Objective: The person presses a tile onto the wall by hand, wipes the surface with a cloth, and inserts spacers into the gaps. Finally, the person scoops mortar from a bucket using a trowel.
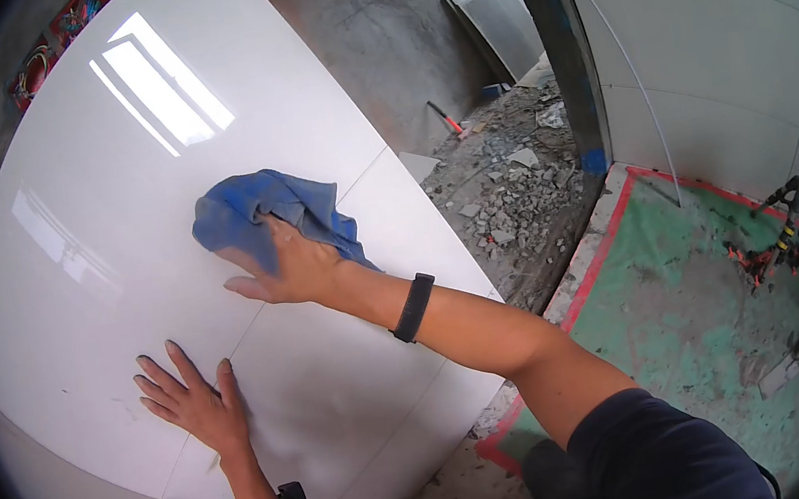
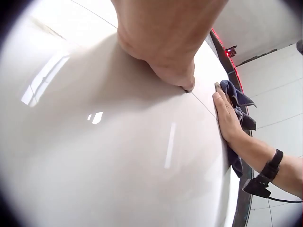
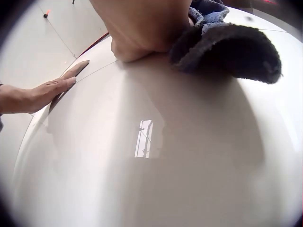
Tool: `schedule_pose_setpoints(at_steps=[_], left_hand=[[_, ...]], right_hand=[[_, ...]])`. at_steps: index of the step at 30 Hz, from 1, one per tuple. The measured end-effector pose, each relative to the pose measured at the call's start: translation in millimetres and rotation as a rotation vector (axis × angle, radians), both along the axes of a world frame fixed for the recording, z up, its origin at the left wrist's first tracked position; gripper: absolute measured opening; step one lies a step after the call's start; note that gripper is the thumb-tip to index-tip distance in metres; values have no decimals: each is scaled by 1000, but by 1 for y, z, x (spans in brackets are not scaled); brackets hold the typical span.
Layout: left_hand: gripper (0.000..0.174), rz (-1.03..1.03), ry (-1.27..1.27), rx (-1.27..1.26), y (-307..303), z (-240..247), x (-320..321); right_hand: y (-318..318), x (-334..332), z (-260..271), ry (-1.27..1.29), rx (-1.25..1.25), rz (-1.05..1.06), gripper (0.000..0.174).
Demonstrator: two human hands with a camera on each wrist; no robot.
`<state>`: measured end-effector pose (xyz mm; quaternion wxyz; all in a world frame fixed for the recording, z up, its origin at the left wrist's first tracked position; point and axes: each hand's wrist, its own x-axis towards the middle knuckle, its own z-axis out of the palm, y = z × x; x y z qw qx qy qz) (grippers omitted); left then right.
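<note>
A blue cloth [image 1: 263, 212] lies against a glossy white tiled wall [image 1: 72, 293]. My right hand [image 1: 290, 259] presses the cloth to the tiles, its thumb held out to the side and its other fingers partly hidden by the folds. From the left wrist, the right hand [image 2: 228, 118] looks flat, with the cloth [image 2: 246, 120] bunched around it. Lower and to the left, my left hand [image 1: 198, 402] rests on the tiles with its fingers spread and holds nothing. The right wrist view shows that hand [image 3: 52, 92] flat against the wall, and the cloth's dark edge [image 3: 236, 52] close by.
Right of the tiled wall, a doorway opens onto rubble [image 1: 502, 185], with a red-handled hammer [image 1: 448, 120] beyond. Green floor sheeting [image 1: 667, 285] with red tape edging spreads at the right, where a small tripod [image 1: 785, 224] stands. Wires [image 1: 38, 70] stick out at the upper left.
</note>
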<state>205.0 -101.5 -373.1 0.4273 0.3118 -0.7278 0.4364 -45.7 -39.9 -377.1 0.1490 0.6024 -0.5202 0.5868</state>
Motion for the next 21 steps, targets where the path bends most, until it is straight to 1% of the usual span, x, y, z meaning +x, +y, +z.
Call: schedule_pose_setpoints(at_steps=[1, 3, 5, 6, 8, 9, 11, 12, 14, 15, 17, 18, 19, 21], left_hand=[[79, -3, 3, 3, -1, -1, -1], [75, 39, -4, -10, -3, -2, 1], [76, 30, 1, 2, 1, 0, 1], [77, 18, 6, 18, 2, 0, 0], [77, 14, 6, 35, 4, 0, 1], [76, 10, 9, 46, 4, 2, 0], [76, 4, 14, 40, 4, 3, 0], [76, -4, 11, 41, 4, 2, -1], [76, 4, 4, 35, 3, -1, 2], [76, 9, 6, 23, 0, 0, 1], [76, 7, 14, 36, 1, 1, -2], [76, 10, 9, 40, 3, 1, -1], [76, 8, 13, 36, 3, 2, -1], [75, 2, 6, 21, 2, 1, 0]], right_hand=[[-16, 0, -5, 115, -118, -197, 51], [-30, 0, -11, 232, -239, -391, 51], [-24, -7, -11, 22, -15, -128, 53], [-15, -7, -7, 28, -16, -131, 53], [7, 0, 4, 26, 111, -130, 56], [11, 9, 15, 32, 106, -133, 56], [2, 32, 34, 368, -22, -98, 58], [-18, 35, 39, 366, -21, -97, 58], [-60, 31, 47, 444, -531, 11, 51], [-58, 25, 49, 450, -535, 10, 51], [-27, 13, 47, 414, -445, -240, 54], [-7, 9, 52, 315, -182, -66, 55], [-2, 9, 54, 319, -186, -68, 55], [4, 14, 55, 105, 40, -143, 57]])
